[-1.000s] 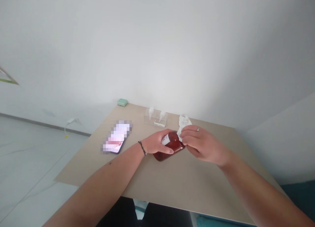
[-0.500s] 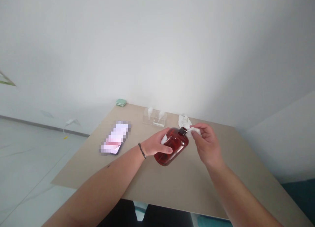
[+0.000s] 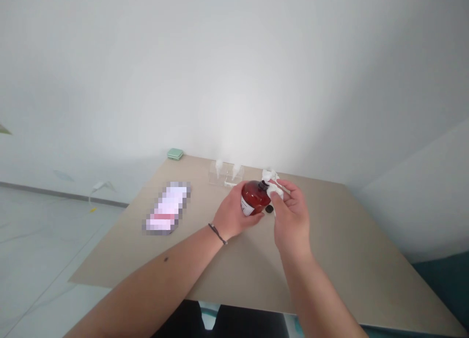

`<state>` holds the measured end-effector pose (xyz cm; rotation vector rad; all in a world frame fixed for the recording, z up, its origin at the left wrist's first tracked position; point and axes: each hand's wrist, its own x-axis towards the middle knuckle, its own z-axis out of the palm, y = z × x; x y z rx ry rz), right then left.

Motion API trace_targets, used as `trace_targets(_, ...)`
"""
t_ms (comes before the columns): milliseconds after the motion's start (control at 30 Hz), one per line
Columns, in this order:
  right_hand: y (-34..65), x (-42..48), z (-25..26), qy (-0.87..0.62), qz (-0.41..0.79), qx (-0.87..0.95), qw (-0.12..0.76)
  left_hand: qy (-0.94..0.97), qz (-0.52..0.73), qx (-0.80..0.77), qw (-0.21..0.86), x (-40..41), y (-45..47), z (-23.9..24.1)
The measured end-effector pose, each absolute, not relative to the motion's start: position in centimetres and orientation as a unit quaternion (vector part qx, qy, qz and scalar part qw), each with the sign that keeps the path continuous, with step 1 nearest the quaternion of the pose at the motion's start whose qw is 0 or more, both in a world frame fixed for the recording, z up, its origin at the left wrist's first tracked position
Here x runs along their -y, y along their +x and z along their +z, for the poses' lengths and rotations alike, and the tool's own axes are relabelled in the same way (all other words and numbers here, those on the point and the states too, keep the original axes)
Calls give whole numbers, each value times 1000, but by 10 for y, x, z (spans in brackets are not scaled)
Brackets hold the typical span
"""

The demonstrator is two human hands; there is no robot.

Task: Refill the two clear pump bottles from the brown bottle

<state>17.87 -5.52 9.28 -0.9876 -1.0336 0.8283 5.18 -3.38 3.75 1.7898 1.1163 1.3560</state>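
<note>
"What is met first at the left?"

"A white cable is seen by the wall. On the table, a phone is laid flat, its screen lit and blurred. Beyond it, a green case is set at the far left corner."

"And farther right?"

"A clear holder is placed near the back edge, just beyond the left hand. By that hand a red-brown bottle is gripped around its body, over the middle of the table, tilted with its neck to the right. Part of its white label is covered by the fingers."

"What stands close by?"

"A dark cap is seen on the table between the hands. Behind the neck, crumpled tissue is partly hidden. A white wad is pinched between thumb and fingers of the right hand, held against the neck."

"What is held in the containers?"

"Two white tapered pieces are stood in the clear holder. Whether any liquid is held in the bottle cannot be told; the green case is closed."
</note>
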Motion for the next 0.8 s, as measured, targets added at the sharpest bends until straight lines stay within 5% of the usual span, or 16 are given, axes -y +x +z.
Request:
trace_targets(167,165,51,91,-469,348,424,692,694,504,-509,74,29,60,25)
trace_targets(333,177,40,90,-471,454,331,680,737,402,-537,-84,21,49,23)
trace_targets(567,230,25,83,-426,562,288,648,718,446,-534,-29,15,38,30)
trace_targets(700,283,-9,57,-502,381,375,680,711,484,-507,61,14,35,29)
trace_targets(800,321,-32,29,-660,160,473,561,705,487,-503,118,13,34,26)
